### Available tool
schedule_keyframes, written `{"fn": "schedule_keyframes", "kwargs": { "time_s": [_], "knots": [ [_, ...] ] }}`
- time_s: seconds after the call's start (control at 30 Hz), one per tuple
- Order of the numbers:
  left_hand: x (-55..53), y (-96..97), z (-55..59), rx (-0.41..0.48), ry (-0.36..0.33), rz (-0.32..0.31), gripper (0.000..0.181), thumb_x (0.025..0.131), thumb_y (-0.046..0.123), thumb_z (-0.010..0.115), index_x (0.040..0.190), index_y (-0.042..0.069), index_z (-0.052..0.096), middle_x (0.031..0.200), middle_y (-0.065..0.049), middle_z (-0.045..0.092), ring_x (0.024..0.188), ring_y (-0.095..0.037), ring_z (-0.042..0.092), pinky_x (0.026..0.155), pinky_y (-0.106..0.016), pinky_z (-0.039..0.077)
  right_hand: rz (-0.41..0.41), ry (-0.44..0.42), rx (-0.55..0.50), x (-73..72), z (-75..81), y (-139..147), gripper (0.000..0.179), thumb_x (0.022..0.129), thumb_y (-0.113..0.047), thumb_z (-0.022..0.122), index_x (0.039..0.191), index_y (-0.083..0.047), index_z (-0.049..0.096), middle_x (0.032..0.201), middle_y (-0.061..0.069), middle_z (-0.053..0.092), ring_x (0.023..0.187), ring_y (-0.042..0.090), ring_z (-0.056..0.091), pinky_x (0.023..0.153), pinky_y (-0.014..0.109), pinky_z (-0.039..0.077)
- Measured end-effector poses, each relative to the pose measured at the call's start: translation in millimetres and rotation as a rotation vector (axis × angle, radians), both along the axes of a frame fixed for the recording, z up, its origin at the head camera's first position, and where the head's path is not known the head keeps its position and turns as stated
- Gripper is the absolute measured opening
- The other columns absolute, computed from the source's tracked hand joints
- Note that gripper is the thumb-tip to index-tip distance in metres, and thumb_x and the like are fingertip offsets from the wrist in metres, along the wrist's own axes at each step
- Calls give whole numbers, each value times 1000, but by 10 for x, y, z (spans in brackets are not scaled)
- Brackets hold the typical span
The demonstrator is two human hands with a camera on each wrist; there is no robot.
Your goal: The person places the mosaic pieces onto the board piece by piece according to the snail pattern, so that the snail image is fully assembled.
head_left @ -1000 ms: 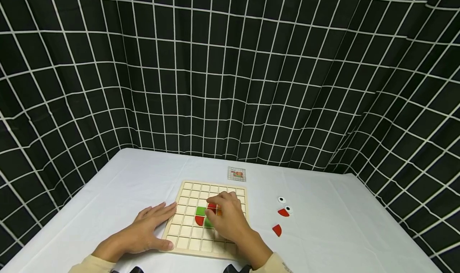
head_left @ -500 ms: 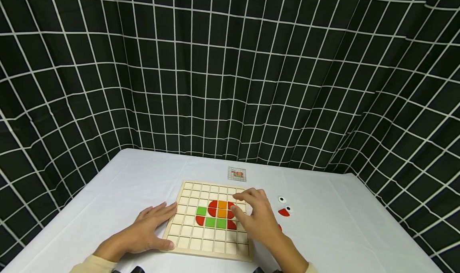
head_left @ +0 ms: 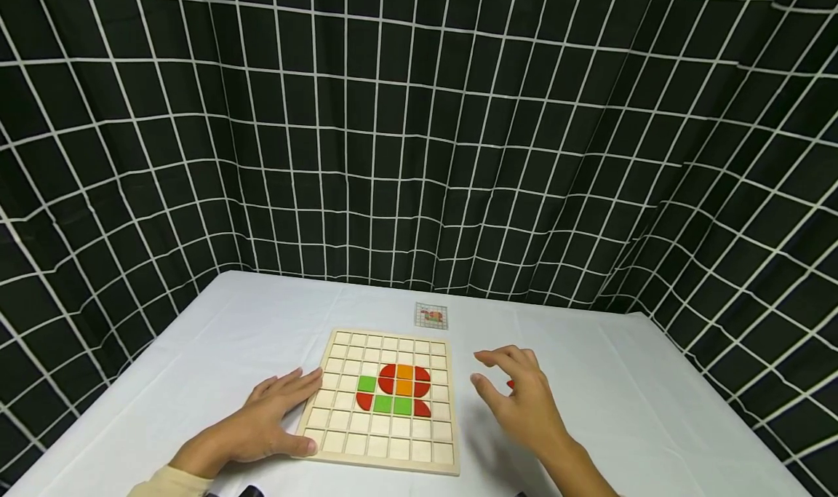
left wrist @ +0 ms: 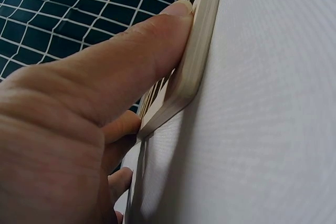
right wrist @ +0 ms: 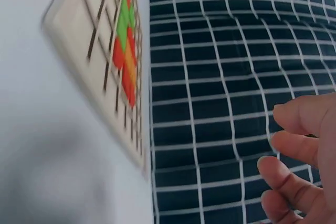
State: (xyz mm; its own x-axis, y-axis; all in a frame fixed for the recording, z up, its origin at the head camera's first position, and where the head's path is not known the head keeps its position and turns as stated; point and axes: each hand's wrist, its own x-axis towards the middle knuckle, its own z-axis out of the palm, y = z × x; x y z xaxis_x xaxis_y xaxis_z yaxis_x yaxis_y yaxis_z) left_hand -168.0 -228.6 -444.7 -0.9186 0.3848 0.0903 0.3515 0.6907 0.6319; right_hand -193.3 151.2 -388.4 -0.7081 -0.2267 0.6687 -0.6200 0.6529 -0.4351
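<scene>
A wooden grid board (head_left: 393,450) lies on the table. Set in its cells are red quarter-round tiles (head_left: 386,386), orange square tiles (head_left: 404,388) and green square tiles (head_left: 382,404), forming a shape. My left hand (head_left: 265,420) rests with fingers spread along the board's left side. Its thumb (left wrist: 152,40) lies on the near left corner, as the left wrist view shows. To the right of the board, my right hand (head_left: 524,402) hovers over the cloth, thumb and fingers apart; nothing shows between them in the right wrist view. A loose red tile (head_left: 511,384) peeks out beside that hand, mostly hidden.
A small picture card (head_left: 431,316) lies behind the board, showing a similar coloured figure on a grid. White cloth (head_left: 275,308) covers the table. Black curtains (head_left: 393,155) with white grid lines surround its back and sides.
My right hand has lifted off the board and moved right, uncovering the tiles and now hiding the loose eye pieces and red tiles. The left hand has stayed in place.
</scene>
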Motion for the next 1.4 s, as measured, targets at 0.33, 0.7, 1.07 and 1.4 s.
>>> {"fn": "schedule_keyframes", "kwargs": {
  "time_s": [0.33, 0.7, 1.07, 1.4],
  "knots": [
    [2, 12, -9, 0, 0, 3, 102, 68, 55, 77, 145, 0, 41, 153, -9, 32, 141, -40, 14, 107, -59, -1, -70, -45, -37, 3, -217, 335, 27, 74, -4, 80, 100, -13, 74, 92, -16, 62, 88, 15, 51, 68, 37, 44],
    [-2, 37, 2, -2, -10, -2, 102, 68, 56, 77, 146, 2, 40, 154, -8, 31, 142, -39, 14, 107, -59, -1, -233, -399, 117, -37, -343, 550, 24, 74, -33, 82, 80, -14, 69, 78, -6, 58, 79, 16, 50, 72, 36, 42],
    [7, 3, 42, 7, 18, -9, 100, 68, 52, 78, 146, 1, 40, 153, -11, 32, 141, -42, 15, 106, -60, 0, -222, -501, 201, -102, -460, 532, 22, 73, -29, 84, 82, -16, 69, 82, -6, 56, 83, 16, 48, 76, 39, 44],
    [1, 3, 0, 3, 9, 8, 101, 67, 54, 78, 145, 1, 41, 153, -9, 33, 141, -40, 15, 106, -59, 0, -165, -461, 171, -126, -523, 495, 21, 74, -24, 84, 88, -17, 70, 88, -9, 59, 85, 13, 48, 78, 37, 43]
  ]
}}
